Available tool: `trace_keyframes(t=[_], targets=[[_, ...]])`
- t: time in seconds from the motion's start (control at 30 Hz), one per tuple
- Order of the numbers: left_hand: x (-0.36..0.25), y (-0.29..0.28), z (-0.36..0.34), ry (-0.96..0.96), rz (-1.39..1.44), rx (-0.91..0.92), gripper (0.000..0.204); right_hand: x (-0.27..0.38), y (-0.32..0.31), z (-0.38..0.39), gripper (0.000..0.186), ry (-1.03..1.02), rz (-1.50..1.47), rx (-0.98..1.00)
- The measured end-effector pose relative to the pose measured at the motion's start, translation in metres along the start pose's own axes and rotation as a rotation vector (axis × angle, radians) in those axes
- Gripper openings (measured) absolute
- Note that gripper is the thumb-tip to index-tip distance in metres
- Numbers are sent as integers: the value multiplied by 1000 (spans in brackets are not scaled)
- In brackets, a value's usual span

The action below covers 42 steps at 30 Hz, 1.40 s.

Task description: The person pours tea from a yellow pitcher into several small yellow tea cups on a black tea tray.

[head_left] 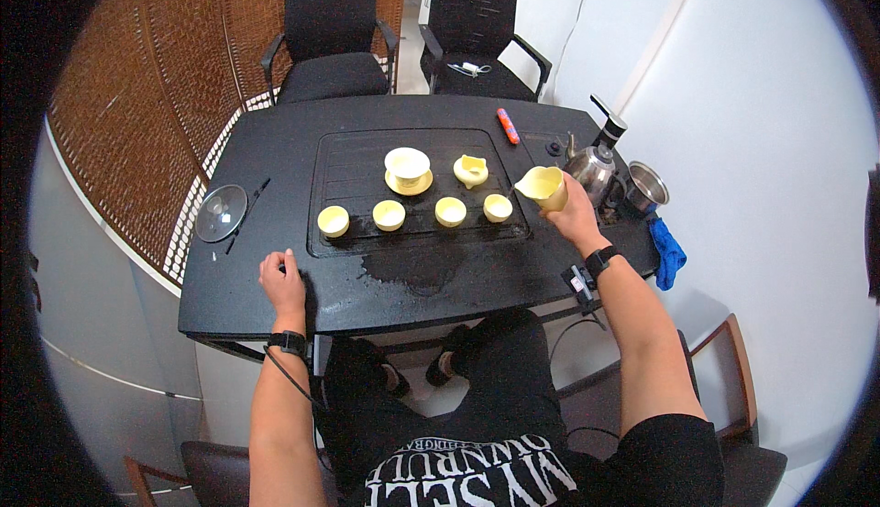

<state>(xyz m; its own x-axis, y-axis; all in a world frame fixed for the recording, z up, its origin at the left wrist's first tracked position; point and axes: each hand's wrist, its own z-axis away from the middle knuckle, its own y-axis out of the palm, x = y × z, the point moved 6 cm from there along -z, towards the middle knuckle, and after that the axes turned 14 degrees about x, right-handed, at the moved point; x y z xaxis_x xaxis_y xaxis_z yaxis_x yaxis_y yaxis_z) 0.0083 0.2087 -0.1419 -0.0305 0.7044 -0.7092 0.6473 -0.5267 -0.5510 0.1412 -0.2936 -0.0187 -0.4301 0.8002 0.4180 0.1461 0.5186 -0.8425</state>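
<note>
My right hand (575, 215) grips a pale yellow tea pitcher (551, 197) above the right side of the tea tray, its spout facing left toward the rightmost small cup (498, 209). Three more matching cups stand in a row to the left: one cup (450, 213), another cup (389, 216) and the leftmost cup (334, 223). Behind them are a yellow lidded bowl on its saucer (408, 184) and a small footed strainer stand (470, 173). Fingers curled, my left hand (280, 280) rests near the table's front left with nothing visible in it.
The black table (275, 145) bears a recessed tray (353, 145) and a wet patch. A glass lid (221, 214) and dark stick lie left. At right are a steel kettle (594, 170), a steel pot (648, 186), a blue cloth (667, 255) and a red-orange stick (508, 126).
</note>
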Motion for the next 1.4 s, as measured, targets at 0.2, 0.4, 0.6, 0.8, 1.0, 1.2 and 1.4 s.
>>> trace_keyframes(t=[0.2, 0.4, 0.6, 0.8, 1.0, 1.2, 1.4], targets=[[2, 0, 0, -16, -18, 14, 26, 3, -5, -1, 75, -13, 17, 6], [0, 1, 1, -15, -23, 18, 25, -6, -5, -1, 77, -3, 25, 16], [1, -1, 0, -30, -20, 25, 26, -9, -5, -4, 78, 28, 48, 40], [1, 1, 0, -12, -23, 16, 26, -10, -8, -4, 78, -5, 61, 40], [3, 3, 0, -4, -8, 13, 25, -10, -8, -4, 76, -48, 67, 24], [6, 3, 0, -45, -17, 33, 26, 5, -13, -4, 76, -51, 72, 42], [5, 2, 1, -52, -6, 28, 26, 2, -12, -3, 78, -28, 66, 31]])
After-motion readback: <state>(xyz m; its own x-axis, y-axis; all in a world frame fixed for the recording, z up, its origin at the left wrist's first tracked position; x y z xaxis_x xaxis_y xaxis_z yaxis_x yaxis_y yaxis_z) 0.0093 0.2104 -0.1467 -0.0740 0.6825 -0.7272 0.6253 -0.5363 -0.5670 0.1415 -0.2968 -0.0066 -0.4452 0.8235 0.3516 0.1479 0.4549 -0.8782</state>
